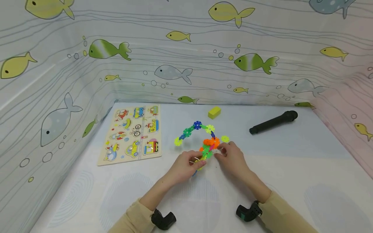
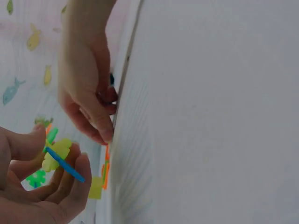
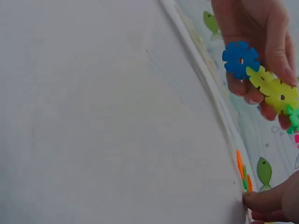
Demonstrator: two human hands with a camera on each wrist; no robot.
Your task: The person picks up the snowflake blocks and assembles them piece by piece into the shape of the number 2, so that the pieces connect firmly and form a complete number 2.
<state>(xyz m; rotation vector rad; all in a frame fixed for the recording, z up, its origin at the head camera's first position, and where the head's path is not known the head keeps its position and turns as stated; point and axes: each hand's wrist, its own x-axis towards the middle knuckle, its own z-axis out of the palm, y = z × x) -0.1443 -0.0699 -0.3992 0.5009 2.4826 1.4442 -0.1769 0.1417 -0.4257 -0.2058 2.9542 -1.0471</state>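
A chain of notched plastic snowflake discs [image 1: 197, 125] in blue, green, yellow and orange curves in an arc above the white table. My left hand [image 1: 186, 165] grips its near end, thumb over the yellow discs [image 3: 281, 96]. A blue disc [image 3: 240, 60] sticks out past the left fingers at the end of the chain. My right hand [image 1: 233, 160] is at the other side of the bunched middle, its curled fingertips pinching at the edge of an orange disc [image 1: 215, 142]. In the left wrist view, the right thumb and fingers meet right at orange pieces [image 2: 106, 168].
One loose yellow-green disc [image 1: 225, 138] lies just beyond the right hand. A wooden picture puzzle board [image 1: 135, 132] lies at the left, a yellow block [image 1: 214, 112] at the back, a black microphone [image 1: 274, 122] at the right. Fish-patterned cloth walls [image 1: 175, 55] surround the table.
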